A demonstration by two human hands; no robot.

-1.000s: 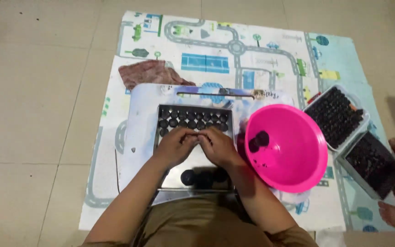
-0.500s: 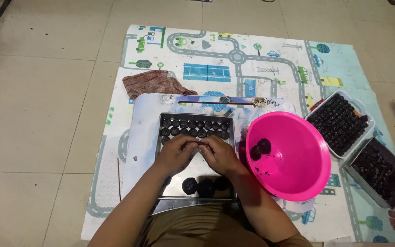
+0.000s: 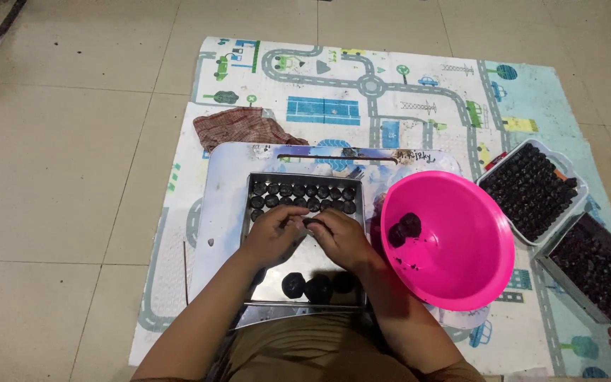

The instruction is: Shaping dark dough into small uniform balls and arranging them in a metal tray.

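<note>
Both hands are staying together over the tray's middle, hardly shifted from the earlier frames; only the camera view is drifting slightly. Left hand (image 3: 275, 235) and right hand (image 3: 341, 239) are meeting fingertip to fingertip, pinching a small dark ball (image 3: 310, 223) between them, fingers curled in on it. That ball is sitting just below the two filled rows of balls (image 3: 303, 197) along the far edge of the metal tray (image 3: 259, 283). Three bigger dark lumps (image 3: 317, 286) are lying near the tray's near edge. Pink bowl (image 3: 461, 262) is standing just right of the tray, two lumps inside. Two containers (image 3: 532, 189) of finished balls are sitting at the mat's right edge, a checked cloth (image 3: 238, 127) toward its far left. Rolling well looks like a matter of light, even fingertip pressure, keeping each ball matched to its neighbours and setting it snug in line to start the third row.
</note>
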